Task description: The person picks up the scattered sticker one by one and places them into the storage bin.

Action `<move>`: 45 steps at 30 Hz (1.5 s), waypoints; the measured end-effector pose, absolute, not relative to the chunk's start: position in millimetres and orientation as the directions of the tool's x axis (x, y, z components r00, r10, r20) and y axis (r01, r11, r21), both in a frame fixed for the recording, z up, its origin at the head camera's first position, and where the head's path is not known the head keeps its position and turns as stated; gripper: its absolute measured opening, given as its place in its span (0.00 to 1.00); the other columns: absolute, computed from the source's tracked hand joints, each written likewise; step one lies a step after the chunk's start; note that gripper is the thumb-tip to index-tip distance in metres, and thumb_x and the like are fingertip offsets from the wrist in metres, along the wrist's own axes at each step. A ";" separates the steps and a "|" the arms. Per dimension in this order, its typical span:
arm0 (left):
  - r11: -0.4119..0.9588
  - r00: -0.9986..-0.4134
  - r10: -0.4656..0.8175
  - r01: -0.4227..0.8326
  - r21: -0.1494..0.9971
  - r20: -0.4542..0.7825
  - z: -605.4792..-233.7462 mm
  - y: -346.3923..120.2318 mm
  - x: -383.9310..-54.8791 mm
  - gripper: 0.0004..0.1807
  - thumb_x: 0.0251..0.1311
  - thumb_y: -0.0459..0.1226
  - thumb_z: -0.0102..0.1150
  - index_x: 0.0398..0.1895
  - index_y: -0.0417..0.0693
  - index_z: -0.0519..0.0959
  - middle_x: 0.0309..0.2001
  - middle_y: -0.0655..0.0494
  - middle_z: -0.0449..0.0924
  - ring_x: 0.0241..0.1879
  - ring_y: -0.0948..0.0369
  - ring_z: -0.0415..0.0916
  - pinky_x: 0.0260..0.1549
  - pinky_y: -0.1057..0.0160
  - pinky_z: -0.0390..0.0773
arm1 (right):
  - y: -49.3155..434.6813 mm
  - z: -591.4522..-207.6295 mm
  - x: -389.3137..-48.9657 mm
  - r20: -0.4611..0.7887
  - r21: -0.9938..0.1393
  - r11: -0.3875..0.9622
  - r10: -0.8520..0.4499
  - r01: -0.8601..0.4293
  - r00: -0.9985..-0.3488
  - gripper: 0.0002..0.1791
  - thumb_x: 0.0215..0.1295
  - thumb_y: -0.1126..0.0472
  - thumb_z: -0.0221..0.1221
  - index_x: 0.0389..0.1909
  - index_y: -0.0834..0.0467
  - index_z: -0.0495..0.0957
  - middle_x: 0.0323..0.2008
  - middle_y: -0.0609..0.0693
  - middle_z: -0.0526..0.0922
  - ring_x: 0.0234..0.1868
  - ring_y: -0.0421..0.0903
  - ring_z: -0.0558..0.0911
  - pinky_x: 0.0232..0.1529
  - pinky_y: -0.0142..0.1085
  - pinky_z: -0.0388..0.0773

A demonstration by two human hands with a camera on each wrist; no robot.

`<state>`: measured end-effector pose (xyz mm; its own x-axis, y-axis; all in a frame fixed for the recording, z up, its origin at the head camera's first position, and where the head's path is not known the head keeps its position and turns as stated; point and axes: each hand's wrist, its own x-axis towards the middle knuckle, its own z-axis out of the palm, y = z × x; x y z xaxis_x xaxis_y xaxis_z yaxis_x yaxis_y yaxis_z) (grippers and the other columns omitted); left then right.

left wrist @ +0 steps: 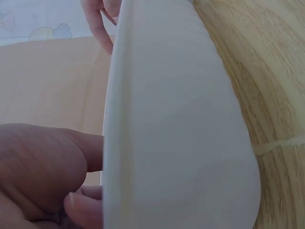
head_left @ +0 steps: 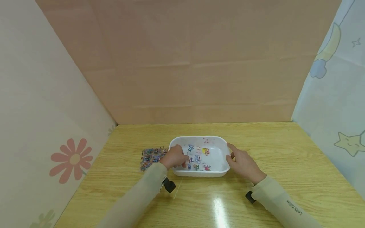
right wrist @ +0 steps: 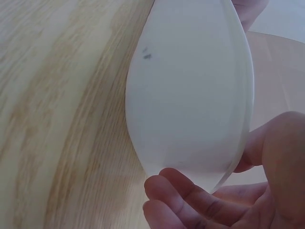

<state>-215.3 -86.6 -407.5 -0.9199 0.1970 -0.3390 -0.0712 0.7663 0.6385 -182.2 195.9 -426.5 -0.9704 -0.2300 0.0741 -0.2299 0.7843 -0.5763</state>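
Note:
A white plastic tray (head_left: 220,174) with rounded corners sits on the table, holding several small colourful stickers (head_left: 196,159) with printed characters. My left hand (head_left: 174,156) reaches over the tray's left end, its bent fingers down inside among the stickers. In the left wrist view the tray wall hides those fingertips, so I cannot tell whether they pinch a sticker. At the other end my right hand (head_left: 242,163) grips the tray, thumb at the rim. The right wrist view shows its fingers (right wrist: 176,195) curled against the outer wall.
Left of the tray lies a patch of clear sheets with colourful prints (head_left: 148,157), partly behind my left hand. The wooden table (head_left: 271,142) meets a plain tan backdrop (head_left: 182,79). Patterned panels stand at both sides. A thin pale strip (head_left: 178,188) lies in front of the tray.

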 end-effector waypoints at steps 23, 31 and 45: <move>0.770 -0.986 0.167 0.148 0.621 0.028 -400.4 -108.0 -212.5 0.10 0.68 0.38 0.55 0.40 0.44 0.84 0.29 0.55 0.84 0.21 0.62 0.75 0.20 0.62 0.74 | 197.1 -431.1 -183.0 0.036 -0.595 0.779 -0.219 -0.197 -0.975 0.32 0.72 0.60 0.53 0.74 0.66 0.59 0.33 0.56 0.84 0.21 0.43 0.73 0.23 0.37 0.71; 0.817 -0.996 0.075 0.093 0.570 0.055 -401.8 -156.3 -204.9 0.13 0.68 0.41 0.57 0.44 0.41 0.84 0.32 0.52 0.85 0.22 0.61 0.78 0.21 0.58 0.78 | 197.1 -431.9 -179.1 0.035 -0.590 0.785 -0.209 -0.189 -0.977 0.32 0.71 0.60 0.53 0.73 0.67 0.60 0.32 0.55 0.83 0.21 0.43 0.73 0.23 0.36 0.71; 0.936 -0.991 0.009 -0.038 0.351 -0.132 -430.2 -216.5 -190.2 0.35 0.64 0.51 0.61 0.60 0.28 0.74 0.56 0.25 0.75 0.49 0.37 0.77 0.36 0.44 0.81 | 197.5 -433.2 -179.6 0.046 -0.588 0.785 -0.210 -0.197 -0.977 0.32 0.71 0.60 0.54 0.73 0.65 0.60 0.32 0.55 0.84 0.21 0.42 0.73 0.22 0.36 0.71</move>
